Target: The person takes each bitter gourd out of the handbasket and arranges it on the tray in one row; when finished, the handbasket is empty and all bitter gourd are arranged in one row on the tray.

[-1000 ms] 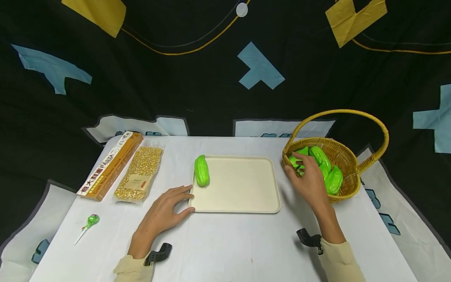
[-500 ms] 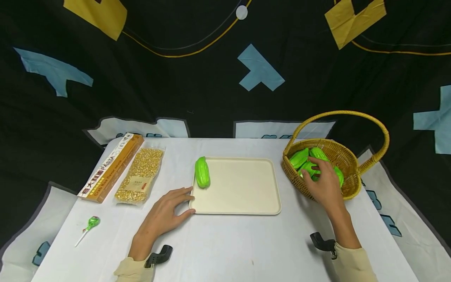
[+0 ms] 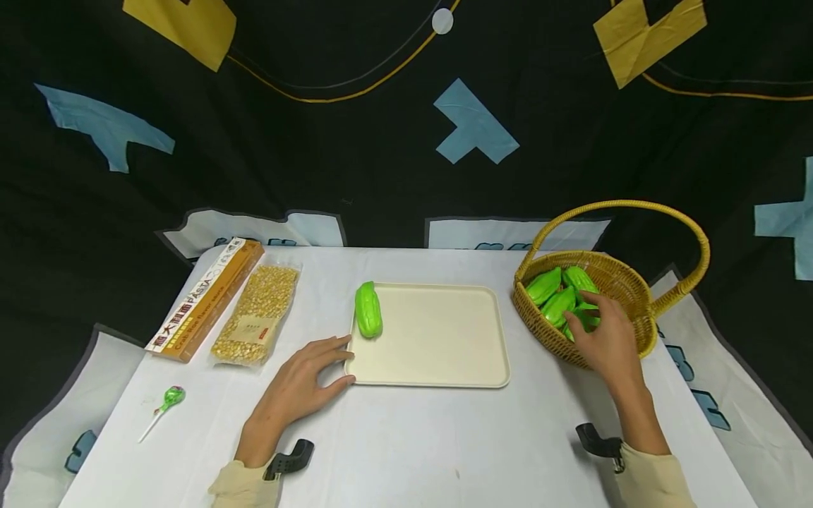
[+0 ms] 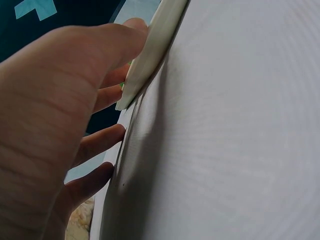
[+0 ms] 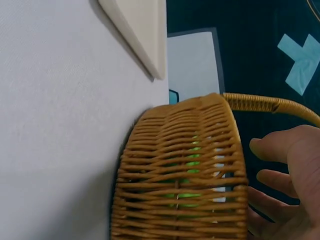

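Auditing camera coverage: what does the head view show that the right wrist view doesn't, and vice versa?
Head only: left hand, pasta box, bag of yellow kernels, lollipop, green vegetable on the tray.
Right wrist only: green patches through gaps in the side of the basket.
Shared: basket, handle, right hand, tray, white tabletop.

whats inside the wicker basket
Several bright green vegetables lie inside the wicker basket. The right hand covers part of the pile; anything beneath it or the upper vegetables cannot be seen.
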### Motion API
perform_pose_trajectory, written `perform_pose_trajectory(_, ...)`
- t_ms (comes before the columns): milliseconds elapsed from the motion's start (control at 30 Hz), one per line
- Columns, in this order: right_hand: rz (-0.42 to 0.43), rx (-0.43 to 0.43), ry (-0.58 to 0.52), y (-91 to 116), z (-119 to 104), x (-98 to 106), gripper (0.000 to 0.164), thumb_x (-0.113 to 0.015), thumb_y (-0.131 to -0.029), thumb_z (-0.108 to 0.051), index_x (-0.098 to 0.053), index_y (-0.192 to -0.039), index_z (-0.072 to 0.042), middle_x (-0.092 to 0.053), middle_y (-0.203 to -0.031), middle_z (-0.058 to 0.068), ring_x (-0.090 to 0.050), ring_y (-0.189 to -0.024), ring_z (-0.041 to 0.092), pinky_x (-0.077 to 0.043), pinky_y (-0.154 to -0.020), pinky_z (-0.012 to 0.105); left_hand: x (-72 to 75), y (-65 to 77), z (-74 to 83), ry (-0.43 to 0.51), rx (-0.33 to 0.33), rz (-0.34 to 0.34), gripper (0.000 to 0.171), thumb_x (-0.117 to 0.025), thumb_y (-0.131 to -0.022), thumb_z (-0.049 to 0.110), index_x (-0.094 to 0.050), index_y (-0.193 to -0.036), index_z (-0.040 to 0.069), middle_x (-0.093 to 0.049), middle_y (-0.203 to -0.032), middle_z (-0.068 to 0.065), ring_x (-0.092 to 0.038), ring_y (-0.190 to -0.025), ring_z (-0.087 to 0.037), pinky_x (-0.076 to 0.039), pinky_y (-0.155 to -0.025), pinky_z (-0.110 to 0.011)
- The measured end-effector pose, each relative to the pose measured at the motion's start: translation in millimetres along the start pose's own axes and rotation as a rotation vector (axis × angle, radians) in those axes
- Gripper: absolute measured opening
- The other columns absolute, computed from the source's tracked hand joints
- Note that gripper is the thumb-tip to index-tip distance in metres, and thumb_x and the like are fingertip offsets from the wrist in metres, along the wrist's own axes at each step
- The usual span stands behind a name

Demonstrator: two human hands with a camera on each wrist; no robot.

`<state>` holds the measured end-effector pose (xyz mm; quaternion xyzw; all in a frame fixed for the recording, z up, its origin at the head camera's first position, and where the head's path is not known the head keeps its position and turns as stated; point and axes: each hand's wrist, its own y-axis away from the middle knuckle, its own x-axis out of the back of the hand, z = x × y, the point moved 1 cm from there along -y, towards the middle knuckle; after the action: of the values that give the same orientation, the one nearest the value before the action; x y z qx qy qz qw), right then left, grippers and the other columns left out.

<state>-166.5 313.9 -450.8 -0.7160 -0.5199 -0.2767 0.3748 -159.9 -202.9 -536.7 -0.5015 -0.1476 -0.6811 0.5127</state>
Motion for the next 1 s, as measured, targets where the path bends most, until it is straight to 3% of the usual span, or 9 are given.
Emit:
perform_pose_trajectory(467,-0.027,-0.14,0.053,2.6,23.3,6.0,0.06,-0.072,-0.102,-0.02,-0.051,-0.149,0.011,-0.053,-0.139,0.038,-0.057,-0.123,0.055,-0.049,-0.1,0.072,0.1,-1.4,-0.2,-0.006,0.012,-0.02,0.042,-0.087,-0.091,0.04,-0.079,-0.125,0.017,-0.064,-0.153,-0.002,-0.058,-0.142,-0.031,-0.048,-0.117,-0.055)
perform_pose_trajectory(700,-0.053,-0.131,0.087,-1.6,30.0,3.4,0.062,-0.074,-0.101,-0.02,-0.051,-0.148,0.013,-0.055,-0.135,0.04,-0.053,-0.126,0.058,-0.046,-0.101,0.075,0.2,0.9,-1.0,-0.007,-0.004,-0.001,0.04,-0.088,-0.091,0.039,-0.08,-0.124,0.017,-0.065,-0.152,-0.002,-0.059,-0.141,-0.03,-0.048,-0.117,-0.054)
perform_pose_trajectory(867,-0.113,-0.159,0.118,-9.0,29.3,1.9,0.066,-0.073,-0.101,-0.024,-0.048,-0.15,0.013,-0.052,-0.141,0.042,-0.043,-0.136,0.064,-0.036,-0.109,0.081,0.9,1.4,-0.6,0.0,-0.01,0.005,0.04,-0.087,-0.091,0.038,-0.079,-0.124,0.017,-0.065,-0.152,-0.002,-0.06,-0.141,-0.03,-0.048,-0.117,-0.054)
perform_pose_trajectory(1000,-0.171,-0.206,0.147,-15.4,25.1,0.8,0.07,-0.072,-0.101,-0.027,-0.044,-0.153,0.012,-0.046,-0.147,0.044,-0.04,-0.137,0.066,-0.036,-0.111,0.081,1.1,1.1,-0.1,-0.003,-0.004,-0.003,0.04,-0.087,-0.092,0.039,-0.079,-0.124,0.017,-0.064,-0.152,-0.001,-0.06,-0.141,-0.03,-0.049,-0.117,-0.054)
